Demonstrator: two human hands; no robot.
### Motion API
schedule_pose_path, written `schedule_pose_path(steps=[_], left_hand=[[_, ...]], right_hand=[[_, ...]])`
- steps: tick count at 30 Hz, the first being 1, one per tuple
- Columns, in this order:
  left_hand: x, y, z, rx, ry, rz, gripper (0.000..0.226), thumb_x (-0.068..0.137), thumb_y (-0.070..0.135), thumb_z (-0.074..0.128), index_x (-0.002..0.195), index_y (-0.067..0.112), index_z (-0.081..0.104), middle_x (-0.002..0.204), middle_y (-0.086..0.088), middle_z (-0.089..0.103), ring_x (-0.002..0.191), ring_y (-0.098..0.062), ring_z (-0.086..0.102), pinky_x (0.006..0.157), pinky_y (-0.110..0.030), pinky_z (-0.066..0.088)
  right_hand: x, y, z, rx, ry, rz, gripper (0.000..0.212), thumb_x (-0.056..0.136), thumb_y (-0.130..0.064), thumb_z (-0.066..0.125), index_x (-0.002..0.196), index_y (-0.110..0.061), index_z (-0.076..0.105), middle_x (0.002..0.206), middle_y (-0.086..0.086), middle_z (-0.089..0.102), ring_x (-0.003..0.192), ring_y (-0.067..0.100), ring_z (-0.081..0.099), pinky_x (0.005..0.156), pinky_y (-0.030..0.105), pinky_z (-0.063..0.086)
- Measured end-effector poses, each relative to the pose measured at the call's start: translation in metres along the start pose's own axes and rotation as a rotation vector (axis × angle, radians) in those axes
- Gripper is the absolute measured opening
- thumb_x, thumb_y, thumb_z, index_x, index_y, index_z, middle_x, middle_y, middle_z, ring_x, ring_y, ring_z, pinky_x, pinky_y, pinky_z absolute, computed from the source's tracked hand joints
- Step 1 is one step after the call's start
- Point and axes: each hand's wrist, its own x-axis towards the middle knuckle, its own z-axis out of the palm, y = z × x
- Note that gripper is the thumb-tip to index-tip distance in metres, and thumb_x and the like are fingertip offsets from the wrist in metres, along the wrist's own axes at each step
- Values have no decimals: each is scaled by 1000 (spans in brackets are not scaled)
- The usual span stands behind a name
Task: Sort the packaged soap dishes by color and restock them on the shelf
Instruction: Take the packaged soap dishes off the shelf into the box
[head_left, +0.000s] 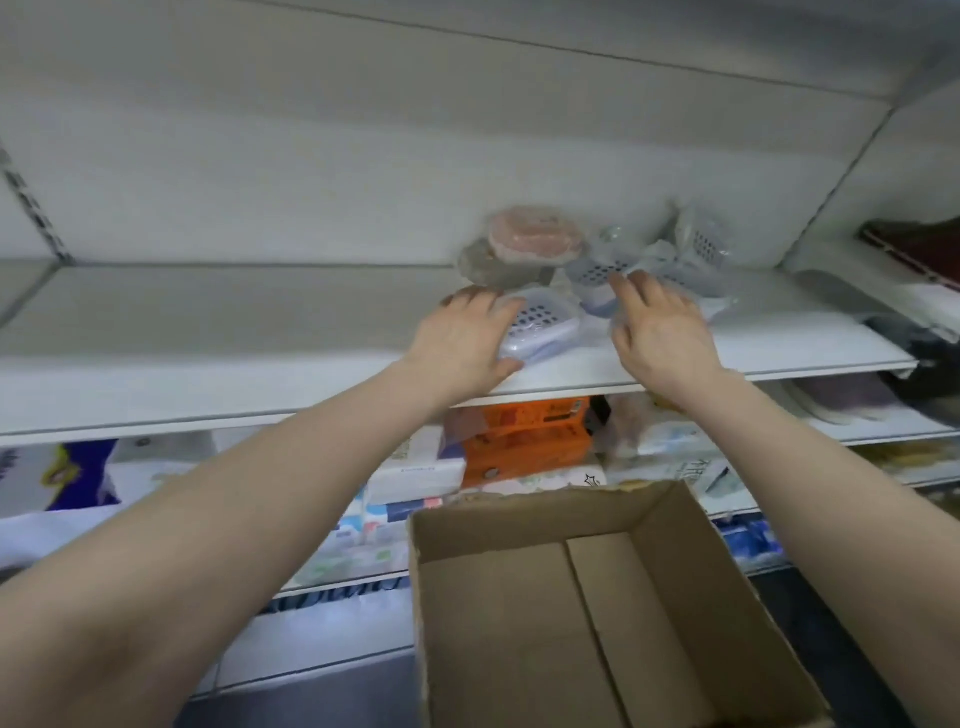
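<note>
Several packaged soap dishes lie in a loose pile on the white shelf (218, 332). My left hand (462, 338) lies on the left side of a pale blue dish (543, 325) near the shelf's front, thumb under its front edge. My right hand (662, 330) reaches flat toward another pale blue dish (597, 273), its fingertips touching the wrapper. A pink dish (535, 234) rests on top of a brownish-grey dish (491, 267) behind my left hand. More pale blue dishes (698, 244) lean at the back right.
An open cardboard box (675, 613) with nothing visible inside sits below the shelf, in front of me. Lower shelves hold an orange package (524, 447) and tissue packs (415, 473). Dark goods (919, 249) fill the shelf's right end.
</note>
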Motion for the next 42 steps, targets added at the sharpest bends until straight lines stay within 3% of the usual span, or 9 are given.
schedule_pose_path(steps=[4,9,17,22,27,30,33,37,42], left_hand=[[29,12,25,24,-114,-79,85,77,60,66,147,26,32,150,-11,34,134,-31,36,109,-40,33],[36,3,33,-11,-109,-132,77,80,46,69,146,26,35,150,-12,38,132,-31,42,105,-38,37],[6,-23,13,-84,51,-246,63,79,35,64,139,23,46,122,-9,60,95,-38,63,75,-38,50],[-29,-48,-2,-75,118,-323,69,76,44,52,141,21,43,119,-12,60,95,-41,62,72,-40,49],[-43,-60,-25,-156,223,-424,60,85,42,55,140,25,40,121,-9,61,103,-37,59,78,-40,46],[-50,-66,-40,-186,234,-481,55,83,44,49,134,23,49,117,-10,65,102,-34,59,79,-35,43],[-61,-79,-40,-220,210,-569,45,86,43,49,126,25,57,113,-10,65,101,-34,59,80,-34,43],[-72,-96,-36,-205,220,-647,37,94,25,44,129,23,57,120,-15,59,107,-36,56,86,-37,45],[-74,-93,-35,-34,125,-618,58,84,43,27,132,22,52,116,-15,61,100,-41,57,82,-46,50]], right_hand=[[29,27,28,63,1,-46,67,77,-25,29,135,-2,53,129,25,57,109,46,58,76,52,52],[52,45,71,90,-192,-5,67,79,-6,63,144,-10,45,149,19,41,132,42,42,91,55,46],[55,30,85,105,-21,33,33,79,-12,70,110,0,64,114,23,65,121,48,51,90,52,47],[48,-7,47,388,146,-88,34,93,-36,48,104,-6,57,84,13,60,75,33,58,64,35,39],[60,-49,6,868,-13,183,28,101,-34,46,119,-12,47,88,8,54,73,25,44,61,29,26],[74,-63,2,1184,-55,444,22,102,-35,42,105,-14,44,97,10,55,84,25,51,71,30,37],[75,-70,11,1305,-110,621,25,101,-34,39,119,-20,46,111,6,56,98,28,57,88,45,52],[66,-62,25,1130,-101,642,46,89,-21,36,129,-40,47,124,11,54,96,33,62,85,45,57],[56,-54,39,625,-323,370,51,84,-2,48,130,-23,55,123,20,56,106,41,56,86,33,46]])
